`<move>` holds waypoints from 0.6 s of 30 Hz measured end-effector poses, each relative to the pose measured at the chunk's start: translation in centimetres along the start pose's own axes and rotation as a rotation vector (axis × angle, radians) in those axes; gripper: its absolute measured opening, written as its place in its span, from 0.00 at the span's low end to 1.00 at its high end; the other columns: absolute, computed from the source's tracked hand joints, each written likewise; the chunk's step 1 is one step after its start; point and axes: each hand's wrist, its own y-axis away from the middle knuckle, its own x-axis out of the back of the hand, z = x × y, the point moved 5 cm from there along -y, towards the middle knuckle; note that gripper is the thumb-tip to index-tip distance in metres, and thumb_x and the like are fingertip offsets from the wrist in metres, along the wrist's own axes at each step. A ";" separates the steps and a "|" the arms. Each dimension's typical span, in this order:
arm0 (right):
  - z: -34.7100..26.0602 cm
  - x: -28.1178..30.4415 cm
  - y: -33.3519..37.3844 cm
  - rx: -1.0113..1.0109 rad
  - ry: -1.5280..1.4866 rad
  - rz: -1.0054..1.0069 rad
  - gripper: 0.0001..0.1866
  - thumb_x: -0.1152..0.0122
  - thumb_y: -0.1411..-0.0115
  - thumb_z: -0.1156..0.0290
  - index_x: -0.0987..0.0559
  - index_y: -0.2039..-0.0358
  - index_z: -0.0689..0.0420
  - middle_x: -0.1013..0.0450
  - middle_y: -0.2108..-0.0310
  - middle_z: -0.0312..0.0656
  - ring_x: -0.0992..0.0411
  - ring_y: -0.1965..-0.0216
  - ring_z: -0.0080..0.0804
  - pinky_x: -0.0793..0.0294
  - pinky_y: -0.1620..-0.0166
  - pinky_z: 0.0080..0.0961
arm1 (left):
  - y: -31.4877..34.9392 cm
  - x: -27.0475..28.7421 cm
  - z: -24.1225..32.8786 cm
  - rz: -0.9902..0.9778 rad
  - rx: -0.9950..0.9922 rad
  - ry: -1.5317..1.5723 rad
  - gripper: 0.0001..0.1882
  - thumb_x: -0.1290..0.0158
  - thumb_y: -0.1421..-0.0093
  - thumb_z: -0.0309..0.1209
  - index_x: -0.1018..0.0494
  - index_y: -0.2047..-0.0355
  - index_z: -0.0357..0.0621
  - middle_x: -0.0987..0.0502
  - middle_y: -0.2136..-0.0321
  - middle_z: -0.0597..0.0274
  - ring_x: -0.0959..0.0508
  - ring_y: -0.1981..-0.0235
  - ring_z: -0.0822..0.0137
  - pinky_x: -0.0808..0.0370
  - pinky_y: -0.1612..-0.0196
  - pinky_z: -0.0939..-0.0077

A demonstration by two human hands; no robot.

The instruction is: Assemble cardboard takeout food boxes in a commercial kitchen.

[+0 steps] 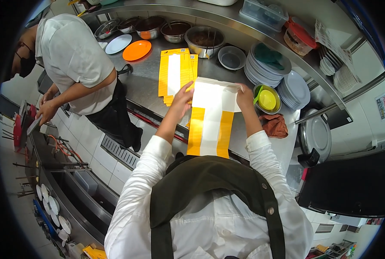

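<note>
A yellow-and-white paper bag (210, 125) is held upright-lengthwise in front of my apron, its white upper part folded or opened out. My left hand (183, 102) grips the bag's left edge near the top. At the upper right corner, my right hand (245, 98) has its fingers closed on the white paper. Just beyond my left hand lies a stack of similar flat yellow-and-white bags (163, 77) on the steel counter (140, 84). Whether anything is inside the held bag cannot be seen.
Right of the bag stand a bowl with a yellow-green cup (267, 99), a reddish cloth (274, 125) and stacked white plates (294, 89). Pots of sauce (204, 39) and an orange plate (137, 50) line the back under a steel shelf (261, 34). A co-worker (78, 64) stands at left.
</note>
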 end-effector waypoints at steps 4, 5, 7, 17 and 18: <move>2.7 -0.6 -0.6 -0.105 0.141 0.017 0.14 0.55 0.47 0.74 0.26 0.61 0.61 0.29 0.64 0.56 0.31 0.59 0.49 0.34 0.55 0.33 | 3.4 0.2 -4.0 -0.042 0.035 0.051 0.27 0.52 0.43 0.29 0.46 0.44 0.39 0.32 0.55 0.56 0.30 0.54 0.67 0.30 0.56 0.76; 3.4 -0.5 -0.9 -0.139 0.179 0.043 0.15 0.56 0.47 0.74 0.27 0.60 0.63 0.29 0.63 0.57 0.31 0.58 0.49 0.35 0.54 0.33 | 4.4 0.3 -4.9 -0.054 0.127 -0.133 0.25 0.52 0.44 0.27 0.45 0.46 0.38 0.31 0.55 0.56 0.30 0.54 0.67 0.31 0.54 0.75; 4.0 -0.6 -1.4 -0.188 0.154 0.009 0.16 0.54 0.47 0.72 0.29 0.58 0.64 0.30 0.61 0.57 0.32 0.56 0.50 0.35 0.53 0.33 | 5.2 1.3 -6.0 -0.057 0.219 -0.312 0.24 0.53 0.44 0.24 0.43 0.47 0.36 0.31 0.55 0.55 0.30 0.53 0.66 0.32 0.53 0.74; 3.6 -4.3 9.3 0.022 -0.007 -0.593 0.20 0.37 0.57 0.72 0.28 0.61 0.60 0.36 0.55 0.49 0.37 0.52 0.46 0.38 0.49 0.30 | 3.8 5.6 -9.0 0.335 0.075 -1.007 0.27 0.46 0.48 0.30 0.41 0.51 0.30 0.30 0.57 0.49 0.27 0.60 0.60 0.31 0.56 0.74; 3.9 -4.4 10.6 0.013 -0.008 -0.600 0.20 0.37 0.57 0.72 0.28 0.61 0.60 0.36 0.55 0.49 0.37 0.52 0.46 0.38 0.49 0.30 | 4.3 5.7 -8.6 0.380 -0.213 -1.144 0.29 0.43 0.52 0.35 0.37 0.52 0.35 0.31 0.58 0.47 0.29 0.59 0.56 0.33 0.54 0.69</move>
